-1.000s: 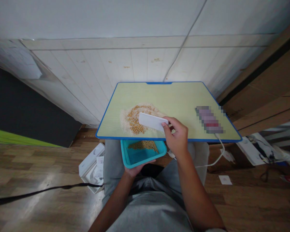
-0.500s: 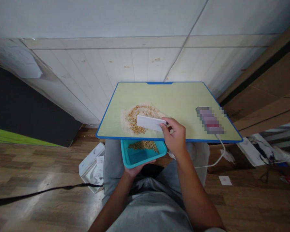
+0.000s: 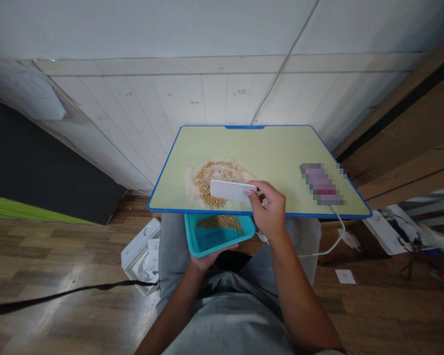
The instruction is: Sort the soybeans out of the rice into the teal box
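Observation:
My right hand point(image 3: 268, 207) pinches one end of a flat white card point(image 3: 231, 191) between thumb and fingers, tilted over a mixed pile. Round yellow soybeans point(image 3: 207, 190) and pale rice-like grains point(image 3: 192, 185) make up that pile, on the left half of a small yellow-green table point(image 3: 274, 148) with a blue edge. Below the table's near edge, my left hand point(image 3: 209, 259) grips a turquoise plastic tub point(image 3: 220, 249) from underneath; most of its fingers are hidden. More soybeans point(image 3: 222, 223) lie inside the tub, toward its far side.
A pixelated phone-like object point(image 3: 321, 185) rests on the table's right side, with a white cable point(image 3: 336, 236) hanging off. An open white box point(image 3: 142, 256) stands on the floor at left. Brown cardboard point(image 3: 403, 133) stands at right, and the wall point(image 3: 222, 98) is behind the table.
The white card has shifted slightly toward me and to the right, together with my right hand. My left hand and the tub look unchanged.

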Motion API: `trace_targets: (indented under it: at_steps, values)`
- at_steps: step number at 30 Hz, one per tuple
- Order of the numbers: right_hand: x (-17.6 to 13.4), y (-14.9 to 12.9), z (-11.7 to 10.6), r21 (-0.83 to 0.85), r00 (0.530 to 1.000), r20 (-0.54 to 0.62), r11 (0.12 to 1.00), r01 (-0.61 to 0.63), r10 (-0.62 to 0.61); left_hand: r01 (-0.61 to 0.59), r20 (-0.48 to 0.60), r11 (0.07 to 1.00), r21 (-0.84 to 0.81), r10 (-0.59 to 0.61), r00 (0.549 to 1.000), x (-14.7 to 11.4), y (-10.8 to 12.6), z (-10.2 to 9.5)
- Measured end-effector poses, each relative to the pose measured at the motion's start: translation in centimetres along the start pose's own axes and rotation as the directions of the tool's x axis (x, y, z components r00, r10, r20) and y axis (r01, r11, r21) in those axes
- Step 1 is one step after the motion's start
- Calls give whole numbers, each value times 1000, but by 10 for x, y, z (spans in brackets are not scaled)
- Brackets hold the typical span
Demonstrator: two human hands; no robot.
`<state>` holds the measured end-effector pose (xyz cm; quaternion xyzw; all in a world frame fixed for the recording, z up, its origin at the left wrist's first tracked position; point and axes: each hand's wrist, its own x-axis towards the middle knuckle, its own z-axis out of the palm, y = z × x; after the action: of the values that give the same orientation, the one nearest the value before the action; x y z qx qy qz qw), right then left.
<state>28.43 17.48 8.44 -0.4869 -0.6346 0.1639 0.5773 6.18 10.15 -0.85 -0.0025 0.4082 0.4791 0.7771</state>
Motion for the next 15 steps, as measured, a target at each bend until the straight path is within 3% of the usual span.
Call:
trace_targets:
  at_steps: [5, 15]
  values:
    - [0, 4, -1, -9, 999, -24, 999, 46, -46, -11, 1, 1000, -26, 11, 1000, -1, -2, 0]
    - [-3, 6, -7, 37, 1000, 0, 999, 15, -15, 20, -61, 998, -53, -24, 998, -6, 1, 16]
